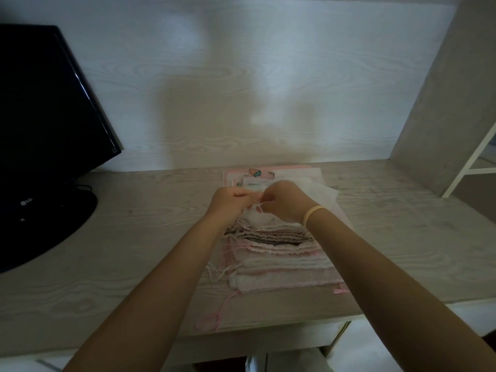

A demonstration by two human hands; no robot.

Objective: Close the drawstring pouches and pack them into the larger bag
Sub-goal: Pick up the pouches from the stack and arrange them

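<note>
A small white drawstring pouch (255, 217) hangs between my two hands above a stack of pouches. My left hand (230, 202) pinches its gathered top edge. My right hand (284, 201) pinches the thin white cord beside it. Below lies the stack of white and pink drawstring pouches (284, 261), with frilled tops and loose cords trailing off to the left. Behind my hands lies a flat pink bag with a strawberry print (261, 173), partly covered by a sheer white bag (326, 194).
A black monitor (45, 111) on a round base stands at the left of the pale wood desk (134, 237). A pink cord (214, 315) trails to the desk's front edge. A side panel rises at the right.
</note>
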